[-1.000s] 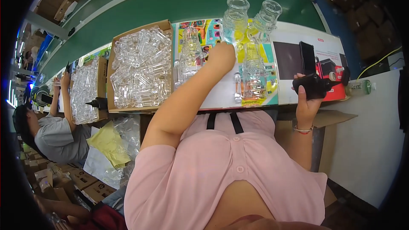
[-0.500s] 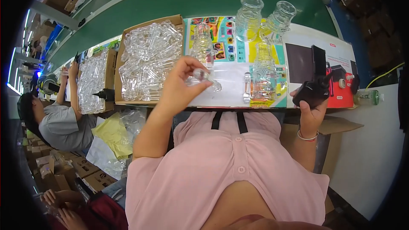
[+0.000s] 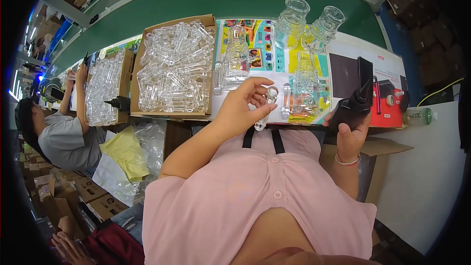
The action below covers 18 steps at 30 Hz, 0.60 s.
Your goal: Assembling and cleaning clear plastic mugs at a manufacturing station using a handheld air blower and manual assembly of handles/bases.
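Observation:
Between the thumb and fingers of my left hand (image 3: 240,108) is a small clear glass tube (image 3: 262,122) with rounded ends, held upright near the table's front edge. My right hand (image 3: 349,141) is wrapped round a black squeeze bottle (image 3: 347,112) with a pointed nozzle, tilted up at the right. A loose glass tube (image 3: 286,102) lies between my hands, beside a clear ribbed glass piece (image 3: 305,91). Another group of clear glass pieces (image 3: 236,59) lies on the printed sheet beyond my left hand. The two hands are apart.
An open cardboard box (image 3: 213,34) full of glass tubes stands left of centre. Two tall glass vessels (image 3: 293,24) (image 3: 326,24) stand at the back. A second black nozzle bottle (image 3: 120,103) is by another filled box (image 3: 126,76). A co-worker (image 3: 64,137) sits at the left.
My left hand has moved right and toward me with the glass tube, which is now upright. My right hand has shifted slightly left with the bottle, its nozzle turned more upward.

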Each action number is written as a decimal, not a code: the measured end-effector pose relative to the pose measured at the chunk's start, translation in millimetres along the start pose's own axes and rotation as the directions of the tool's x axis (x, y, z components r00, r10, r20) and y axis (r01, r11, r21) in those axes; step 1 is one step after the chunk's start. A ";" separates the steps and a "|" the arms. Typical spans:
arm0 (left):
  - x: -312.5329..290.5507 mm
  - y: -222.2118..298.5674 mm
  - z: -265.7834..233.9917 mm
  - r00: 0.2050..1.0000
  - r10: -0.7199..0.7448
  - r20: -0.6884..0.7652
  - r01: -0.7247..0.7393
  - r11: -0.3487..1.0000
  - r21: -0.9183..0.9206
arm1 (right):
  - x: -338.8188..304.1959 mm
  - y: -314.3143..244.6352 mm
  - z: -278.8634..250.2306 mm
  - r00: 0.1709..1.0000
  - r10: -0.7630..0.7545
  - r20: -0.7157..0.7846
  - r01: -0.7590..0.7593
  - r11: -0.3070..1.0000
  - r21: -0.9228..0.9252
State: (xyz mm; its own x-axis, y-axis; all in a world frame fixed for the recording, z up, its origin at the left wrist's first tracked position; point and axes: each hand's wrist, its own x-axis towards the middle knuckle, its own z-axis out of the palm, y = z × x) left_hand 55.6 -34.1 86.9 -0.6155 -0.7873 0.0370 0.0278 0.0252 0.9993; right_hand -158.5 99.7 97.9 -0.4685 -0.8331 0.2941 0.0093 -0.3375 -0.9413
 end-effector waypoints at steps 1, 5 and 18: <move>0.2 2.3 1.0 1.000 0.003 -0.002 -0.003 1.000 -0.001 | 0.1 -0.6 -0.3 1.000 -0.002 0.003 0.002 1.000 -0.001; 7.7 -11.3 8.3 0.959 0.260 0.113 -0.283 0.853 0.439 | 1.5 4.8 -0.9 0.999 -0.042 -0.009 0.042 0.999 -0.020; -35.4 -64.5 -16.7 0.948 0.283 0.147 -0.260 0.419 0.870 | 8.8 8.8 -29.3 0.989 -0.055 -0.134 0.062 0.997 0.050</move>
State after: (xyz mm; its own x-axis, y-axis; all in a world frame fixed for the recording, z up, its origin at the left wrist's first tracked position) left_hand 88.8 -18.1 21.1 -0.6912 -0.6486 0.3186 -0.5140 0.7512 0.4142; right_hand -188.4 102.3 87.3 -0.5825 -0.7469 0.3206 0.0243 -0.4102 -0.9117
